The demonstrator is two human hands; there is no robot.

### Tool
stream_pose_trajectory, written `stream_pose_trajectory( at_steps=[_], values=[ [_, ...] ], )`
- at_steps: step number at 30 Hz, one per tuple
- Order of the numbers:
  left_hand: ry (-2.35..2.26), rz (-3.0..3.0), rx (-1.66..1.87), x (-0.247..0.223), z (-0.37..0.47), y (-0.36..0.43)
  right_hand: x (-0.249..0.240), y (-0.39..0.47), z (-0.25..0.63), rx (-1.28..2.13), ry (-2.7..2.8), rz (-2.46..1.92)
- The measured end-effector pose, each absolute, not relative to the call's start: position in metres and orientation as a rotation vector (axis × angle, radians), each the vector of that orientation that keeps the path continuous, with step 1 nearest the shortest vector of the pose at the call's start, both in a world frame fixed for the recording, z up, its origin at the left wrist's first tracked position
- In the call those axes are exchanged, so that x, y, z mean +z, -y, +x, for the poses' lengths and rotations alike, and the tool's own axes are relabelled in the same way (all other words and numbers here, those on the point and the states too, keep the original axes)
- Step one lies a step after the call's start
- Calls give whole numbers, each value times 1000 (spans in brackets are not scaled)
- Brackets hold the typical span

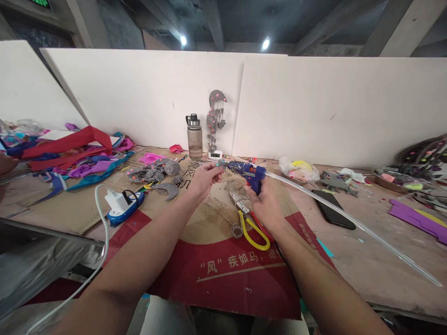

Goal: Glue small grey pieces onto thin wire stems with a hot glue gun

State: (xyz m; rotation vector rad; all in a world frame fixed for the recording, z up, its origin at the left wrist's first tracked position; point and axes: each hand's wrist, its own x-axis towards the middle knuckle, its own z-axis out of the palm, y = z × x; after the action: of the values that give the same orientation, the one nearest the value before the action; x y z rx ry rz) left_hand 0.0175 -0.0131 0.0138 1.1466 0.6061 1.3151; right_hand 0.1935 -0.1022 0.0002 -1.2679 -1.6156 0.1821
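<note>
My right hand [266, 204] is wrapped around the handle of a blue hot glue gun [252, 171]. From its back end a long see-through glue stick [352, 214] slants down to the right. The nozzle points left, at the fingertips of my left hand [205, 179]. Those fingers are pinched together on something small and greyish that I cannot make out. Below the glue gun lie yellow-handled scissors [252, 232], beside a red-handled tool [257, 222] partly covered by my right hand. A small coil of grey cord [236, 230] rests left of the scissors.
Cardboard [223, 284] covers the work area. Grey felt pieces [150, 172], a crescent [168, 190] and a blue power strip [125, 208] lie left. A bottle [194, 139] and a hanging moon ornament [217, 100] are behind. A phone [333, 209] lies right; coloured felt [70, 153] is heaped far left.
</note>
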Motion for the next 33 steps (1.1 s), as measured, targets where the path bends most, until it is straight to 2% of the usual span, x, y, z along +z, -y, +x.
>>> stream_pose_trajectory(
  at_steps=[33],
  values=[
    [-599,1094,1321,14,15,11,2,100,196,183,1547,-1240]
  ],
)
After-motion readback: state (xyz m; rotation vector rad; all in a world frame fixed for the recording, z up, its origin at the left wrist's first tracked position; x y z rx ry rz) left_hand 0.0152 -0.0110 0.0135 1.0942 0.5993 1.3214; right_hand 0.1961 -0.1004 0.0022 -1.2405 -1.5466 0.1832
